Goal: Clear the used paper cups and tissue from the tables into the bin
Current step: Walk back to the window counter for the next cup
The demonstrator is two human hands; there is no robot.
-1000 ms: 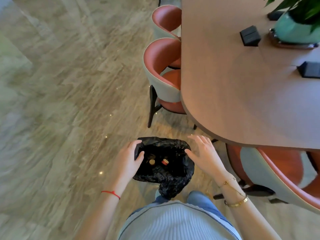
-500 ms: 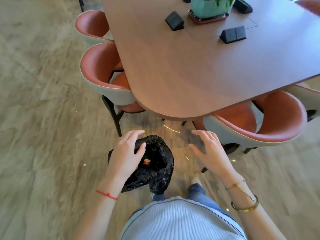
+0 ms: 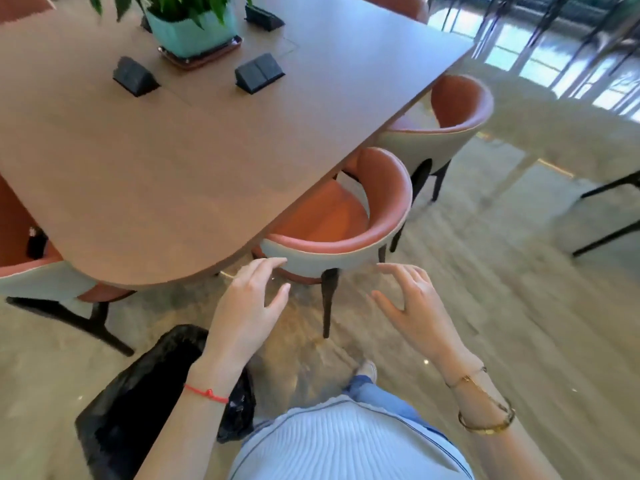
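At the lower left the bin [image 3: 138, 403], lined with a crinkled, glossy black bag, now sits on the floor behind the left forearm; half a second ago the left hand [image 3: 247, 306] gripped its rim, and it has since let go. Both hands are empty, fingers spread and slightly curled, hovering apart in the air before the nearest chair [image 3: 349, 233]. The view has also swung rightward, so much more of the surface [image 3: 173, 161] shows. My reading is that a drop-off is done and the person is scanning for more rubbish. No paper cup or tissue is visible on this smooth, matte brown surface with its rounded end; it carries only a teal planter [image 3: 188, 31] on a tray and small black wedge-shaped boxes [image 3: 258, 72]. The chair has a curved terracotta shell, pale outer back and dark tapered legs. The right hand [image 3: 412, 310] hangs over polished, stone-veined floor [image 3: 502, 289].
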